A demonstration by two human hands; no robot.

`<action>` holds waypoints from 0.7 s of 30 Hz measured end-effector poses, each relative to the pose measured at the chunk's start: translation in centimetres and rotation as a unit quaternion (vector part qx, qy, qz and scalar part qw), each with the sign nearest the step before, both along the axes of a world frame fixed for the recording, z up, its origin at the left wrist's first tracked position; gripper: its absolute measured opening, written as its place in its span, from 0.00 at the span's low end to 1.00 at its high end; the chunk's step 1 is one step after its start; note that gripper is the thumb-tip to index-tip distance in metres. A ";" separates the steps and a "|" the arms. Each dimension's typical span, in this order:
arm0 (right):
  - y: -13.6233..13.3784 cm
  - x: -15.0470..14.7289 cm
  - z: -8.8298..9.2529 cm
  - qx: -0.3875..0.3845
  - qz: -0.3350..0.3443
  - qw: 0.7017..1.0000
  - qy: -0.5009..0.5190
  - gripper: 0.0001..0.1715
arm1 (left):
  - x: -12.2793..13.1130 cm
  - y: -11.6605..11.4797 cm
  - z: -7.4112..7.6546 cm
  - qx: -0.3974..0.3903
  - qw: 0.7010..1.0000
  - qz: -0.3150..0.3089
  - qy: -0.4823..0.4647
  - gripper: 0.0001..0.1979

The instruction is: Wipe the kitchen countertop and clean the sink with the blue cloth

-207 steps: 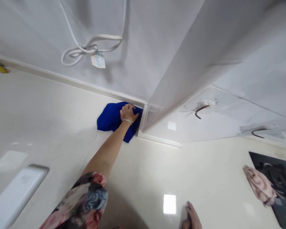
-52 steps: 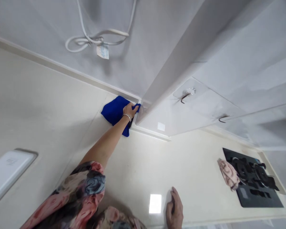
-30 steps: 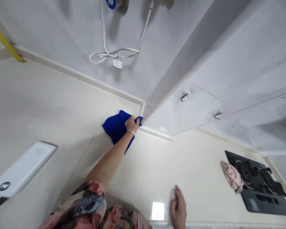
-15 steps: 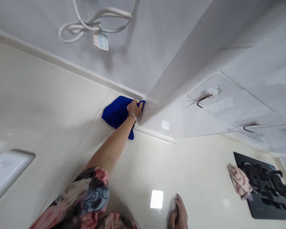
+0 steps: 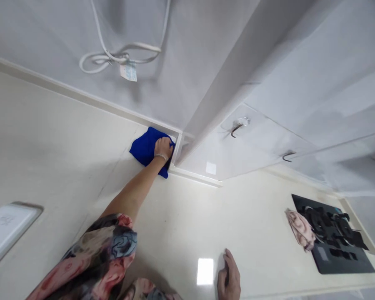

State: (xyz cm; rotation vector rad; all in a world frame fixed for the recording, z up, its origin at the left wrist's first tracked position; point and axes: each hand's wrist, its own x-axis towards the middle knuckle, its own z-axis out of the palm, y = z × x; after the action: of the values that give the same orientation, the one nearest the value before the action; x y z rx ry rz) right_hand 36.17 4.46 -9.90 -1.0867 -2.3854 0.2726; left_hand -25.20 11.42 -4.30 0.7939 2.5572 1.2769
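Note:
A blue cloth point(image 5: 145, 146) lies on the cream countertop point(image 5: 181, 212) in the far corner, where the counter meets the grey tiled wall and a protruding wall column. My left hand point(image 5: 163, 148) reaches out at arm's length and presses down on the cloth, its fingers curled over the fabric right beside the corner trim. A thin bracelet circles that wrist. My right hand point(image 5: 228, 278) rests flat on the counter near the front edge, fingers extended, holding nothing.
A black gas hob point(image 5: 333, 239) sits at the right with a crumpled pinkish rag point(image 5: 298, 229) on its left edge. Two metal hooks point(image 5: 236, 128) hang on the glossy wall panel. A white looped cable with a tag point(image 5: 118, 58) hangs on the wall. A white device point(image 5: 6, 229) lies at left.
My left hand has slid the blue cloth slightly along the corner, drawing back from the column edge. My right hand stays planted on the counter. The camera view shifted.

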 end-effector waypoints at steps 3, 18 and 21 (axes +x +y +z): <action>-0.1 -0.3 -0.4 0.005 -0.005 1.000 0.014 0.24 | 2.2 -3.4 0.0 0.003 0.999 -0.020 0.043 0.13; -0.5 -0.5 -0.9 -0.028 -0.011 0.999 0.021 0.26 | 6.1 -11.6 -0.9 -0.006 0.997 0.004 0.083 0.26; -0.4 -0.5 -0.6 -0.015 -0.008 1.000 0.014 0.26 | 5.6 -10.4 -0.9 -0.026 0.996 -0.018 0.082 0.23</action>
State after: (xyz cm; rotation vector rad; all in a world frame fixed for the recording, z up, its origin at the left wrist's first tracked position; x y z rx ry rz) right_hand 35.65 4.03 -10.52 -1.1075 -2.3548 0.3170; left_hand -19.57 1.00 -5.18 0.9665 2.6767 1.1749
